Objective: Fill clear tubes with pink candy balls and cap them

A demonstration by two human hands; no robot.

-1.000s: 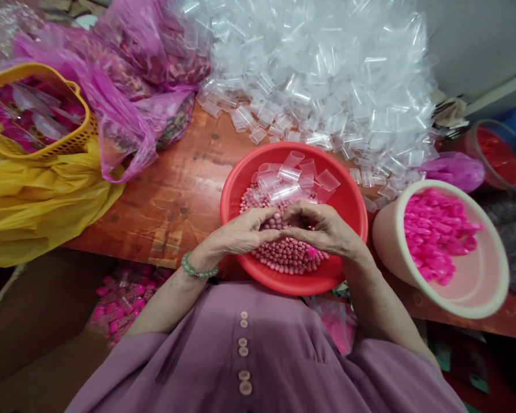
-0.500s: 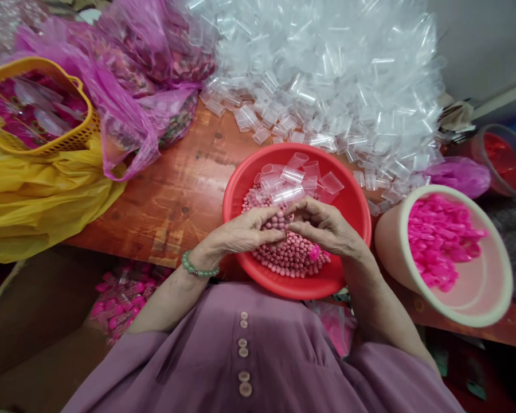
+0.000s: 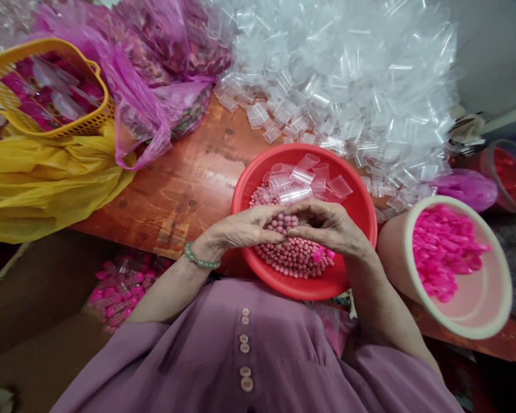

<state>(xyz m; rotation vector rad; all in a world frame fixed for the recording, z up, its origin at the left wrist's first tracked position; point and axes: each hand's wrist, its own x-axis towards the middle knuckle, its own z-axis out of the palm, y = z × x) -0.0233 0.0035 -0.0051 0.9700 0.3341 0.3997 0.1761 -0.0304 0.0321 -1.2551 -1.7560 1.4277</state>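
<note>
Pink beads (image 3: 294, 258) in red bowl (image 3: 352, 275) at frame centre — left hand (image 3: 241, 229) and right hand (image 3: 327, 229) are hovering over them, fingertips pinched together, touching.

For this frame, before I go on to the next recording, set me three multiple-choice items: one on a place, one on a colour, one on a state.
1. Where are both hands?
A. Over the red basin
B. Inside the yellow basket
C. On the yellow bag

2. What colour is the bracelet on the left wrist?
A. Red
B. Green
C. Black

3. How do the hands stand?
A. Spread flat and far apart
B. Fingertips brought together over the pink beads
C. Each gripping the basin rim

Answers:
1 A: the left hand and right hand sit above the red basin.
2 B: the bracelet is of green beads.
3 B: the fingertips meet above the pink beads; whether they pinch anything is hidden.
</note>
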